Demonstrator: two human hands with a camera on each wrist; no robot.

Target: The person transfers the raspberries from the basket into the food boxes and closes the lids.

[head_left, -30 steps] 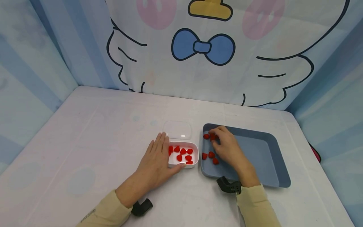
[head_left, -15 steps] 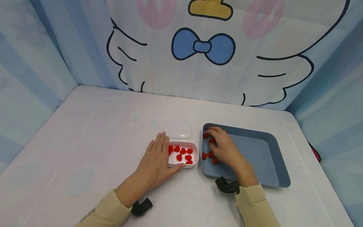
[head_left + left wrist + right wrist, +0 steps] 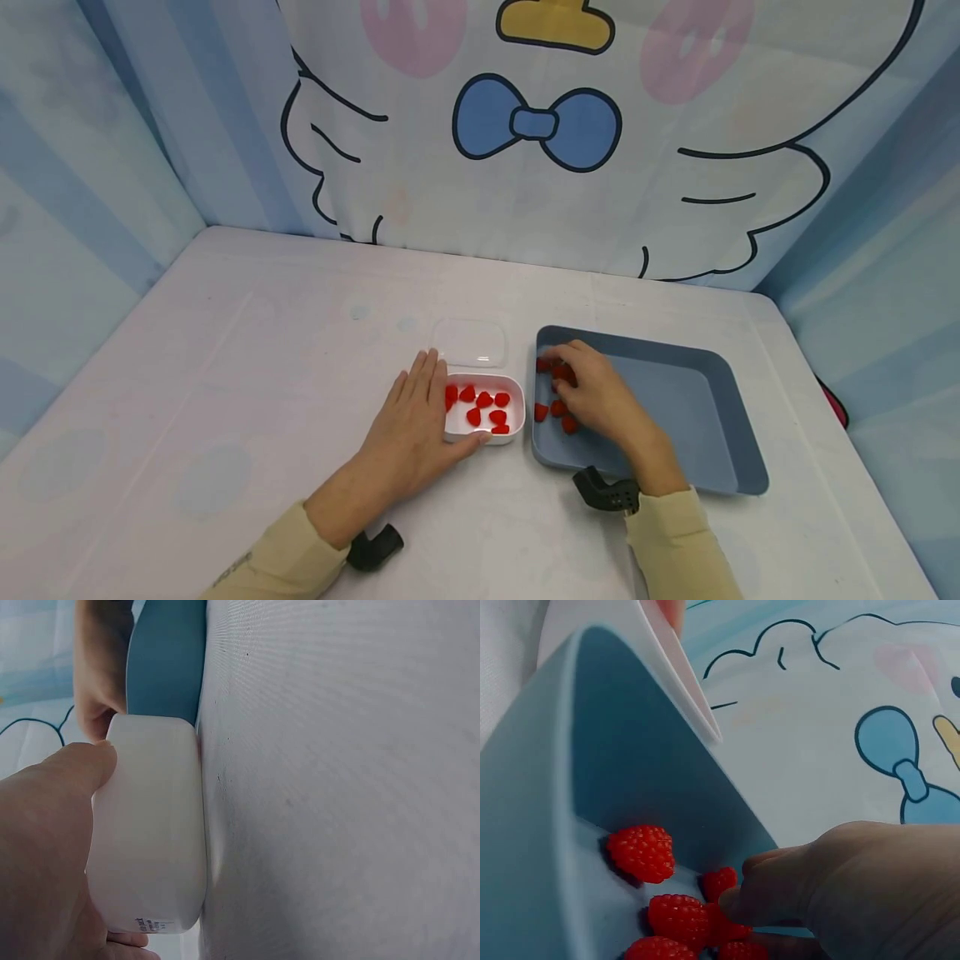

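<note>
Several red raspberries [image 3: 485, 400] lie in a small white box [image 3: 517, 427]. My left hand [image 3: 408, 429] rests along the box's left side with straight fingers. In the left wrist view, its thumb [image 3: 94, 766] lies on the rim of the box [image 3: 154, 825]. Inside the blue-grey tray [image 3: 667, 408], my right hand [image 3: 600, 390] bends its fingers and thumb round raspberries at the far left corner. In the right wrist view, the thumb touches a raspberry [image 3: 724, 928], while the other fingers are mostly hidden. Further raspberries [image 3: 641, 853] lie loose beside it.
A clear plastic lid [image 3: 469, 343] lies on the white tabletop [image 3: 247, 367] behind the box. The tray's left wall stands close beside the box. A printed cloth [image 3: 420, 192] hangs at the back, with blue-striped curtains on both sides.
My right index finger has reached to the raspberry in the tray's far left corner and drawn it slightly towards the thumb. The left hand and the box have stayed still.
</note>
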